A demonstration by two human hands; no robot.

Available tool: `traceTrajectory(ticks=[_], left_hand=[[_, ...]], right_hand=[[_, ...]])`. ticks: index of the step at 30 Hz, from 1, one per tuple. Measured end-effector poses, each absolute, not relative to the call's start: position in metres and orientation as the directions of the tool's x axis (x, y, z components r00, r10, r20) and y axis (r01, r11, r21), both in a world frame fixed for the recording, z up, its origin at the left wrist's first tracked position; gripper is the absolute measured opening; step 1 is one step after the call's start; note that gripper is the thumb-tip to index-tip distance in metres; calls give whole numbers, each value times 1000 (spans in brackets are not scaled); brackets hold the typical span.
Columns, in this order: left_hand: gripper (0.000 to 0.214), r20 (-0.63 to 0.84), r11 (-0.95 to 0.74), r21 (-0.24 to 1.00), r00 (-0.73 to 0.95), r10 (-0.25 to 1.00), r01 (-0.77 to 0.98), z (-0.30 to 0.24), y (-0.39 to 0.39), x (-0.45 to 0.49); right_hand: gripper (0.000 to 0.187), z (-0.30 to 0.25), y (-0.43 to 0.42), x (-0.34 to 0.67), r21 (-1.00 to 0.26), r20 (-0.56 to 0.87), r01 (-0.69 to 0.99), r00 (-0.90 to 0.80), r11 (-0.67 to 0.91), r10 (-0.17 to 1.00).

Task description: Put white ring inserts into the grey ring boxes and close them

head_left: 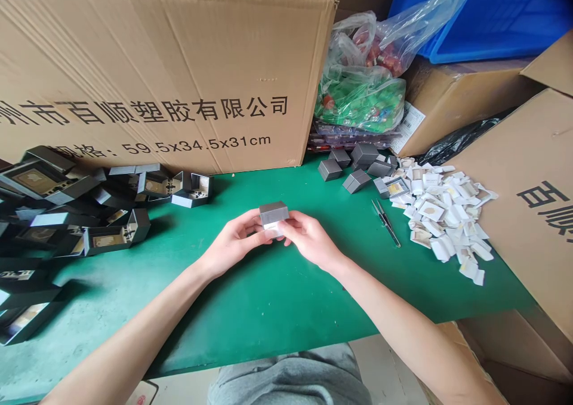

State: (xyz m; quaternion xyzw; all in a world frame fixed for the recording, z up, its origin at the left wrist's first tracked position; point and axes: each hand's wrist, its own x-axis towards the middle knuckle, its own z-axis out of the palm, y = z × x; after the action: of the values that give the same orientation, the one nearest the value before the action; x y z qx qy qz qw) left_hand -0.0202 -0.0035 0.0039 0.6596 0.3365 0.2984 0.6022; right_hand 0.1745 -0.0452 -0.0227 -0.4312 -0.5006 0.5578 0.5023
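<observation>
Grey box sits in both hands, green tabletop open alongside.

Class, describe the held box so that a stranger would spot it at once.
Find the green table. Over its middle, the left hand and right hand hold a dark box. It alone is held; the other boxes lie heaped at left or clustered beyond the right hand.
</observation>
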Motion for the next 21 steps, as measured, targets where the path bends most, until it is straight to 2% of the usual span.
traceTrajectory(ticks=[12,17,21], left_hand=[[32,-9,-61,993,564,825,104,0,-5,-19],[32,-36,11,999,598,800,46,1,-4,-19],[34,-53,18,998,559,827,68,4,-5,-18]], right_hand=[[38,-28,-46,173,-996,40,-89,-114,30,993],[41,-29,-46,173,-995,20,-96,-120,8,993],[41,-26,-45,175,-996,2,-87,-162,-13,987]])
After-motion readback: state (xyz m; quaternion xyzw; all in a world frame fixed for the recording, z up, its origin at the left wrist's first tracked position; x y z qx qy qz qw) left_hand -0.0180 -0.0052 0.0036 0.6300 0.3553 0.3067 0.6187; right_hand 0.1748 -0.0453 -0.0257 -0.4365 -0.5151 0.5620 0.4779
